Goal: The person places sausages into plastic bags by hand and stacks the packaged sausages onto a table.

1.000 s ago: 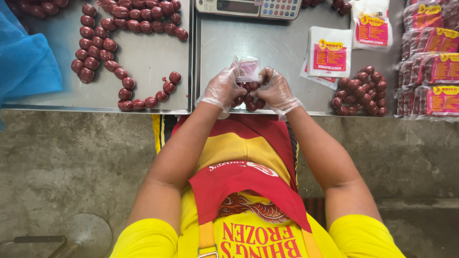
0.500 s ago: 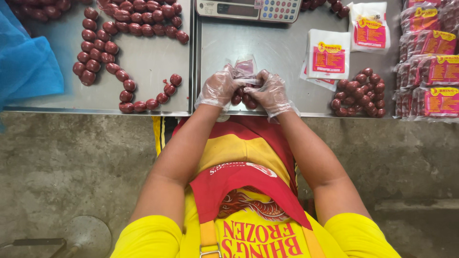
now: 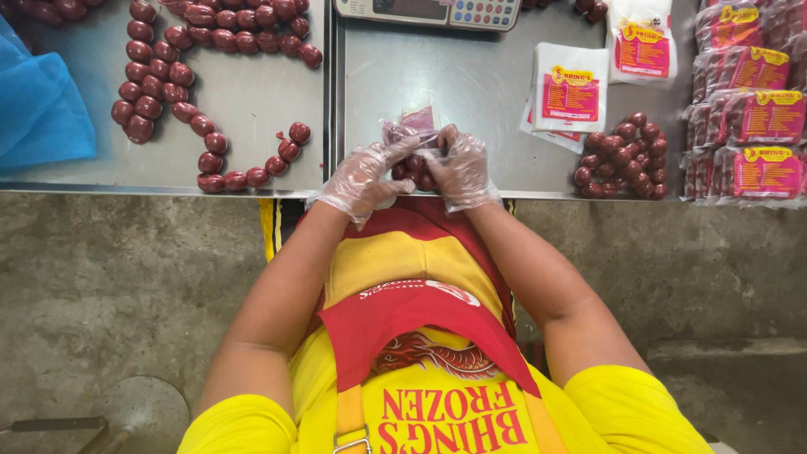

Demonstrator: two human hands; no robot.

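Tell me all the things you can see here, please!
Sausage links: long dark red chain, table's left half.
Loose sausages: small red heap, right of the hands.
Clear bag: one, holding red sausages, between both hands.
Empty labelled bags: white stack, behind the heap.
Packed sausage bags: several, far right.
Scale: one, grey, top centre.
Blue plastic: far left.
Metal table: grey.
Left hand: clear glove, gripping the bag.
Right hand: clear glove, gripping the bag.
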